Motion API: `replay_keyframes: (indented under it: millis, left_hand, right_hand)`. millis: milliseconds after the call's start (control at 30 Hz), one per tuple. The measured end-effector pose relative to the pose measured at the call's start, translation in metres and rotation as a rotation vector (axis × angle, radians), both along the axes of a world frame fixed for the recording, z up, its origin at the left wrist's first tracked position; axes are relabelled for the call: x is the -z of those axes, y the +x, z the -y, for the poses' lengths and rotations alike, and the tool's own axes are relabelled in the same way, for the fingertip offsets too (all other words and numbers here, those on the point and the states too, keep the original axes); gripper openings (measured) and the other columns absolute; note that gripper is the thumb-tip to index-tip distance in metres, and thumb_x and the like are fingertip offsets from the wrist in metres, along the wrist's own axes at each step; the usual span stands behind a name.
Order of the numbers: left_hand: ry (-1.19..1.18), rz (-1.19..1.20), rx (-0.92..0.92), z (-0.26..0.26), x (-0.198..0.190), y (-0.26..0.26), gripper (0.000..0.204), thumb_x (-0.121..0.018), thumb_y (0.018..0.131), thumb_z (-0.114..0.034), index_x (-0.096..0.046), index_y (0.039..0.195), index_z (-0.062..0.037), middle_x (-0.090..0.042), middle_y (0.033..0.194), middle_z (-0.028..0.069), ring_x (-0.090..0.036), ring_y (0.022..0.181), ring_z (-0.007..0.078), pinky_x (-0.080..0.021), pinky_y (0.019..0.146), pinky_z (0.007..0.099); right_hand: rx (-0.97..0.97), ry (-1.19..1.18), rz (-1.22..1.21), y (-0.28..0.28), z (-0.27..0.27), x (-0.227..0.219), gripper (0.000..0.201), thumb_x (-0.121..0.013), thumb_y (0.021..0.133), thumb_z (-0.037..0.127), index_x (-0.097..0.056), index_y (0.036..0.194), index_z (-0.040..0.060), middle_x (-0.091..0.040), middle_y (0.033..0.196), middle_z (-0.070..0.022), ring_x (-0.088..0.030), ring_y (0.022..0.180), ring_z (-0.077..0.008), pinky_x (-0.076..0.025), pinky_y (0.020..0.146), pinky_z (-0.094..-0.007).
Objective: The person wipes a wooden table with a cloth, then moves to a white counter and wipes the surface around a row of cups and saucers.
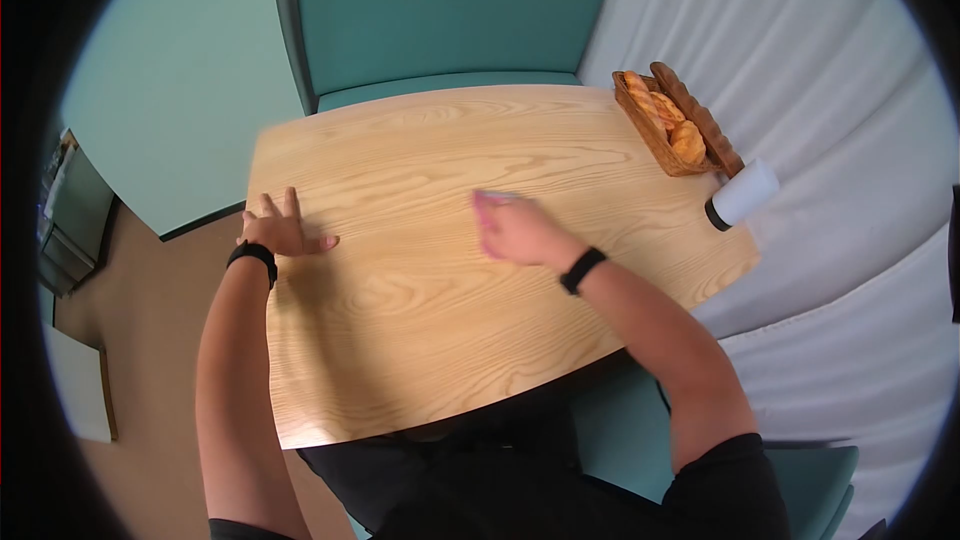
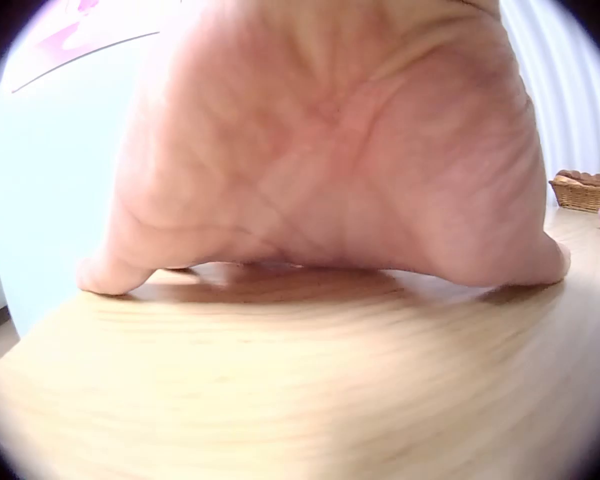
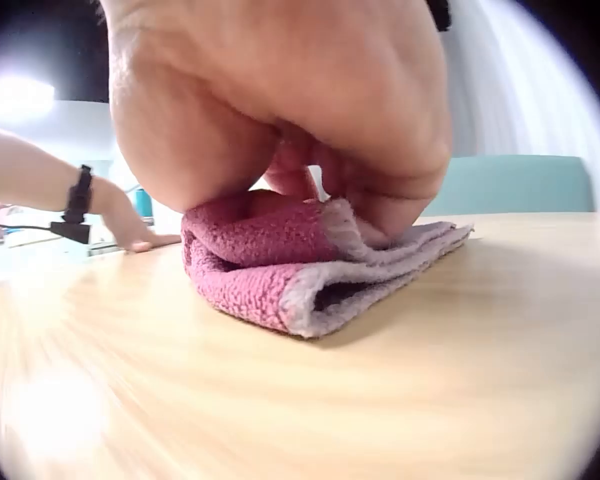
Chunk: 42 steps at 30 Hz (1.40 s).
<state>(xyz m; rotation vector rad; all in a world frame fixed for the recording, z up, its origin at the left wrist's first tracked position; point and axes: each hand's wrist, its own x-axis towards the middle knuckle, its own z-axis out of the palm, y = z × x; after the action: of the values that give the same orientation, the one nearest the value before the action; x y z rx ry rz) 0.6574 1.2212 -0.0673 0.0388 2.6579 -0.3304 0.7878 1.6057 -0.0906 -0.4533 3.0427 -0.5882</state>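
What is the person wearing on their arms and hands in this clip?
Both hands are bare, with no gloves or rings visible. The left hand and right hand each have a black band at the wrist. The forearms are bare, and short black sleeves end at the upper arms.

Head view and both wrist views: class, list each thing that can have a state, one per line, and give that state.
Left hand: flat, fingers spread, pressing on the table.
Right hand: gripping the pink cloth against the table.
Pink cloth: folded, lying on the tabletop under the right hand.
Basket: open, holding bread, at the table's far right corner.
White roll: lying on its side near the basket.
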Motion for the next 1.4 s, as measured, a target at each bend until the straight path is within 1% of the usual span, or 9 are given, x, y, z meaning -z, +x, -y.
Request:
replay_keyframes:
  millis: [67, 267, 467, 567, 700, 867, 900, 1267, 1400]
  left_hand:
    - [0.007, 0.000, -0.025, 0.003, 0.006, -0.003, 0.149, -0.063, 0.061, -0.100, 0.004, 0.169, -0.0229, -0.001, 0.174, 0.0251, -0.005, 0.156, 0.0570, -0.028, 0.124, 0.0619]
    - [-0.051, 0.014, 0.038, 0.003, 0.007, -0.005, 0.153, -0.059, 0.059, -0.103, 0.005, 0.169, -0.0188, -0.001, 0.173, 0.0285, -0.006, 0.156, 0.0576, -0.025, 0.125, 0.0597]
    - [-0.057, 0.064, 0.019, -0.009, -0.013, 0.008, 0.150, -0.050, 0.069, -0.102, 0.010, 0.166, -0.0045, -0.006, 0.168, 0.0381, -0.006, 0.157, 0.0553, -0.015, 0.125, 0.0637]
    - [-0.028, 0.031, -0.011, -0.005, -0.006, 0.003, 0.151, -0.060, 0.060, -0.102, 0.004, 0.169, -0.0194, -0.001, 0.173, 0.0277, -0.007, 0.156, 0.0574, -0.025, 0.124, 0.0614]
    - [0.006, 0.014, -0.037, -0.007, -0.015, 0.011, 0.149, -0.064, 0.060, -0.100, 0.002, 0.169, -0.0219, -0.001, 0.174, 0.0241, -0.007, 0.156, 0.0562, -0.028, 0.121, 0.0664]
    - [0.035, -0.025, -0.011, 0.001, -0.003, 0.008, 0.150, -0.060, 0.060, -0.102, 0.001, 0.169, -0.0178, -0.003, 0.171, 0.0303, -0.009, 0.156, 0.0562, -0.023, 0.121, 0.0670]
    - [0.032, -0.003, 0.013, -0.005, -0.018, 0.016, 0.153, -0.054, 0.062, -0.104, 0.003, 0.168, -0.0103, -0.005, 0.168, 0.0394, -0.009, 0.155, 0.0583, -0.015, 0.125, 0.0629]
    - [0.064, -0.008, 0.018, -0.002, -0.007, 0.009, 0.152, -0.055, 0.065, -0.103, 0.003, 0.168, -0.0079, -0.008, 0.169, 0.0367, -0.003, 0.158, 0.0525, -0.010, 0.125, 0.0651]
    - [0.024, -0.020, 0.095, 0.002, 0.000, 0.006, 0.150, -0.050, 0.069, -0.103, 0.004, 0.167, -0.0022, -0.016, 0.167, 0.0382, -0.005, 0.160, 0.0470, -0.012, 0.125, 0.0663]
  right_hand:
    - [-0.234, 0.203, -0.254, -0.007, 0.054, 0.013, 0.056, -0.064, 0.099, 0.034, -0.053, 0.141, -0.0021, -0.073, 0.106, -0.0182, -0.072, 0.095, -0.0320, -0.058, 0.083, -0.0441]
    - [-0.337, 0.143, -0.037, 0.025, 0.139, 0.010, 0.072, -0.077, 0.088, 0.030, -0.049, 0.142, -0.0066, -0.067, 0.122, -0.0214, -0.066, 0.114, -0.0367, -0.057, 0.091, -0.0457]
    - [-0.086, 0.095, -0.005, 0.056, 0.009, 0.000, 0.074, -0.069, 0.091, 0.027, -0.041, 0.156, 0.0034, -0.065, 0.134, -0.0205, -0.065, 0.117, -0.0368, -0.057, 0.094, -0.0467]
    - [0.199, -0.045, -0.026, 0.072, -0.101, 0.015, 0.068, -0.063, 0.094, 0.026, -0.043, 0.158, 0.0133, -0.066, 0.130, -0.0235, -0.064, 0.116, -0.0399, -0.056, 0.094, -0.0469]
    - [0.588, 0.040, 0.145, 0.114, -0.205, -0.014, 0.056, -0.053, 0.097, 0.019, -0.048, 0.151, 0.0025, -0.070, 0.112, -0.0291, -0.068, 0.101, -0.0465, -0.055, 0.093, -0.0491]
    - [0.659, 0.282, -0.107, 0.129, -0.267, 0.033, 0.052, -0.052, 0.099, 0.020, -0.051, 0.148, 0.0005, -0.072, 0.106, -0.0253, -0.068, 0.102, -0.0416, -0.054, 0.093, -0.0498]
    - [0.650, 0.231, -0.034, 0.126, -0.255, 0.026, 0.053, -0.052, 0.099, 0.021, -0.050, 0.149, 0.0000, -0.072, 0.107, -0.0249, -0.068, 0.103, -0.0419, -0.054, 0.094, -0.0495]
    - [-0.081, 0.282, -0.024, 0.058, 0.037, 0.003, 0.084, -0.069, 0.092, 0.029, -0.031, 0.160, -0.0001, -0.062, 0.137, -0.0211, -0.058, 0.125, -0.0364, -0.052, 0.099, -0.0467]
    - [-0.497, 0.285, -0.097, 0.063, 0.164, 0.004, 0.064, -0.056, 0.096, 0.019, -0.038, 0.152, -0.0069, -0.066, 0.116, -0.0253, -0.066, 0.103, -0.0369, -0.057, 0.082, -0.0479]
